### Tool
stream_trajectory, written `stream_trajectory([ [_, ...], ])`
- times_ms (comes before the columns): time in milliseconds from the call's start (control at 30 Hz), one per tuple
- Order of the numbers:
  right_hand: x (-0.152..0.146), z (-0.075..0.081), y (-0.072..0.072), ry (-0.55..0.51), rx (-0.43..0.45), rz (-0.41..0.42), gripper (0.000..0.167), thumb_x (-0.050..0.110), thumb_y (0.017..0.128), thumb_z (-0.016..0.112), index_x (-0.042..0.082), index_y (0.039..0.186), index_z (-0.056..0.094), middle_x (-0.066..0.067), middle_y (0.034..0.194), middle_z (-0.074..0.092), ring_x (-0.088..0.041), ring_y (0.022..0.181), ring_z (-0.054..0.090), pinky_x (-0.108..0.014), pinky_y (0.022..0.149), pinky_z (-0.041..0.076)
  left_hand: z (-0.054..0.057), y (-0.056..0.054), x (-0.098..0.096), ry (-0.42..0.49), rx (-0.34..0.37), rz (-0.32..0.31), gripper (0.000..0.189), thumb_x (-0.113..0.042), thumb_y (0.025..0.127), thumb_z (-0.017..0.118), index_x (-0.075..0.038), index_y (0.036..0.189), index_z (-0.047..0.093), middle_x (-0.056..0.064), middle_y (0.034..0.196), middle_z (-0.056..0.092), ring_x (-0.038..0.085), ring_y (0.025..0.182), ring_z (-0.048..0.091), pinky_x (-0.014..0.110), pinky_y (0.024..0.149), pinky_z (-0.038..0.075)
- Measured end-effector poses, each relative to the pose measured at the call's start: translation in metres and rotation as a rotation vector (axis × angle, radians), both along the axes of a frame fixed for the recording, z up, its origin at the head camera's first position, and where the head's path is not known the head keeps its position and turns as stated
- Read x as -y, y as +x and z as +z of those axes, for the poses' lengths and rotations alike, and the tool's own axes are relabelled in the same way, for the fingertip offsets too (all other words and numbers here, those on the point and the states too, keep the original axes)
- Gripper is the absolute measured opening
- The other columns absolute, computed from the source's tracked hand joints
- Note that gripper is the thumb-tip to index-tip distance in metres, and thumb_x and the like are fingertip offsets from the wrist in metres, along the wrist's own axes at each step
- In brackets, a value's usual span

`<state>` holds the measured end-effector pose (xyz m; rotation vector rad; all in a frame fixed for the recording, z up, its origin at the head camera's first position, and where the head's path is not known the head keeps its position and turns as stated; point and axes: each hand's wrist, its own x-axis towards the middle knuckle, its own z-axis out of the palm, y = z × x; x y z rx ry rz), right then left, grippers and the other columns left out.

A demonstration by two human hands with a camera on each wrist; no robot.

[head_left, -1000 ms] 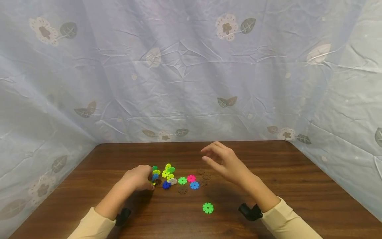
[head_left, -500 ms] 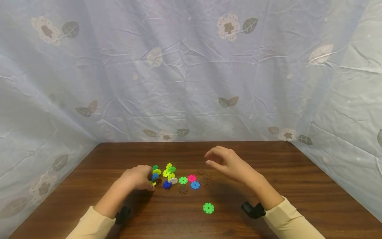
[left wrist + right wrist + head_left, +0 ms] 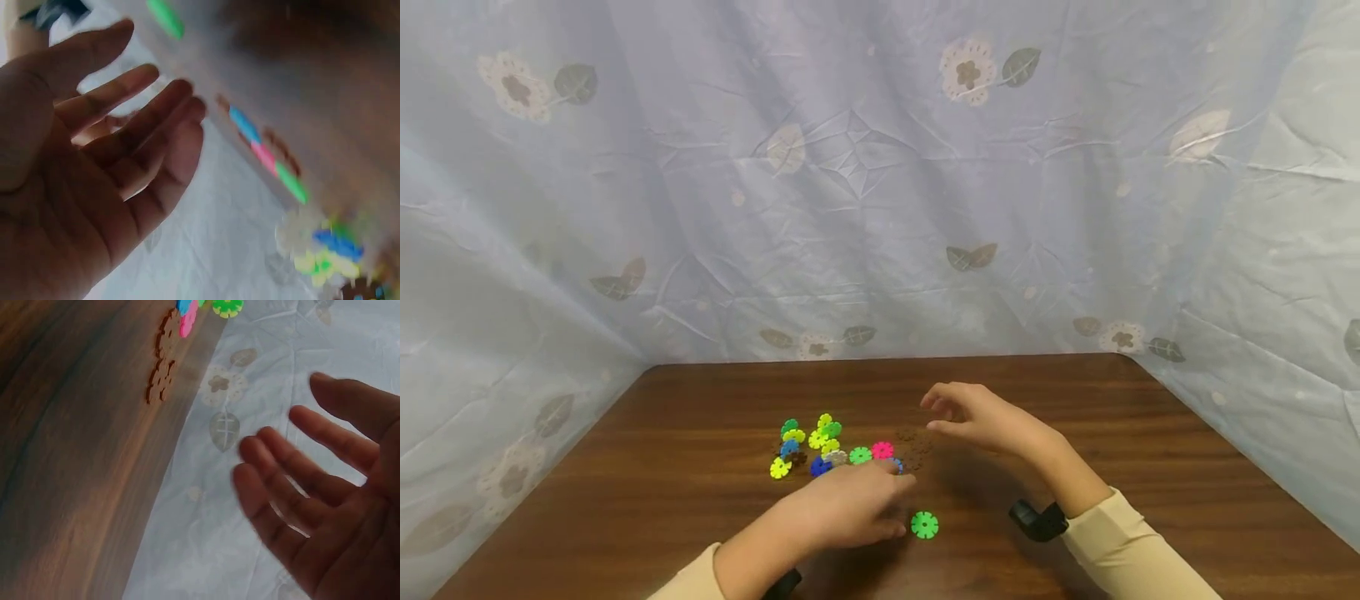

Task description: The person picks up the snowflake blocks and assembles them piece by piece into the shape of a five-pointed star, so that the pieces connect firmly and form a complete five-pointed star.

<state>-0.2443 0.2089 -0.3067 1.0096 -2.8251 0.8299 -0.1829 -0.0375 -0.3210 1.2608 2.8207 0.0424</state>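
My left hand (image 3: 842, 504) hovers over the near middle of the table, fingers loosely bent and holding nothing; its empty palm faces the left wrist view. Just right of its fingertips lies a single green notched disc (image 3: 924, 525). Beyond the hand are a pink disc (image 3: 882, 450), another green disc (image 3: 860, 455) and a blue disc (image 3: 898, 464), partly hidden by the hand. My right hand (image 3: 981, 417) hangs in the air right of several brown discs (image 3: 917, 450). Its fingers are relaxed, with nothing in them in the right wrist view (image 3: 312, 487).
Joined discs in yellow, green, blue and brown stand in a cluster (image 3: 792, 442) on the left. Beside it is another yellow and green cluster (image 3: 823, 432), with a dark blue disc (image 3: 820, 467) in front. A patterned curtain (image 3: 850, 250) hangs behind and beside the wooden table (image 3: 1037, 383).
My left hand has left the left-hand cluster and moved right and nearer, towards the lone green disc. A yellow disc it covered now shows. My right hand has sunk slightly.
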Motion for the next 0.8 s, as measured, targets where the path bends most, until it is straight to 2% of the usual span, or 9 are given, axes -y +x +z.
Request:
stream_trajectory([
  [67, -0.002, -0.002, -0.001, 0.016, 0.047, 0.015, 0.03, 0.024, 0.101, 0.072, 0.011, 0.127, 0.066, -0.006, 0.116, 0.073, -0.022, 0.107, 0.068, -0.04, 0.092, 0.058, -0.008, 0.0, -0.009, -0.029, -0.026, -0.048, 0.037, -0.036, 0.094, 0.079, -0.021, 0.126, 0.069, -0.007, 0.108, 0.067, 0.003, 0.092, 0.062, 0.021, 0.071, 0.054],
  [167, -0.005, -0.003, -0.002, 0.036, 0.107, 0.041, 0.037, 0.028, 0.099, 0.074, 0.014, 0.132, 0.064, -0.011, 0.122, 0.071, -0.03, 0.111, 0.067, -0.042, 0.093, 0.057, -0.014, -0.002, -0.016, -0.04, -0.052, -0.08, 0.033, -0.034, 0.092, 0.081, -0.026, 0.123, 0.071, -0.009, 0.106, 0.065, 0.001, 0.091, 0.06, 0.02, 0.071, 0.052],
  [333, -0.011, -0.001, -0.002, 0.066, 0.173, 0.066, 0.045, 0.031, 0.097, 0.076, 0.013, 0.136, 0.061, -0.016, 0.125, 0.068, -0.032, 0.113, 0.065, -0.041, 0.094, 0.055, -0.016, -0.006, -0.023, -0.038, -0.011, -0.113, 0.035, -0.035, 0.092, 0.082, -0.031, 0.125, 0.072, -0.01, 0.111, 0.065, 0.002, 0.096, 0.061, 0.024, 0.077, 0.056],
  [533, -0.006, -0.006, -0.011, 0.104, 0.219, 0.091, 0.045, 0.028, 0.097, 0.077, 0.009, 0.134, 0.061, -0.016, 0.128, 0.067, -0.024, 0.107, 0.064, -0.036, 0.09, 0.055, -0.016, -0.008, -0.026, -0.061, 0.014, -0.086, 0.039, -0.035, 0.092, 0.081, -0.03, 0.13, 0.071, -0.009, 0.116, 0.066, 0.004, 0.102, 0.065, 0.03, 0.082, 0.06],
  [667, 0.001, -0.014, -0.017, 0.119, 0.273, 0.08, 0.042, 0.024, 0.095, 0.079, 0.011, 0.132, 0.063, -0.013, 0.119, 0.069, -0.019, 0.102, 0.063, -0.036, 0.086, 0.054, -0.016, -0.007, -0.027, -0.064, 0.05, -0.069, 0.041, -0.032, 0.093, 0.081, -0.024, 0.132, 0.069, -0.008, 0.121, 0.068, 0.004, 0.105, 0.067, 0.027, 0.083, 0.06],
  [800, 0.009, -0.018, -0.02, 0.145, 0.286, 0.07, 0.037, 0.021, 0.093, 0.081, 0.011, 0.125, 0.065, -0.01, 0.107, 0.067, -0.017, 0.098, 0.06, -0.035, 0.084, 0.052, -0.015, -0.009, -0.026, -0.042, 0.122, -0.05, 0.03, -0.03, 0.091, 0.083, -0.021, 0.116, 0.068, -0.01, 0.112, 0.064, 0.001, 0.094, 0.062, 0.02, 0.077, 0.056],
])
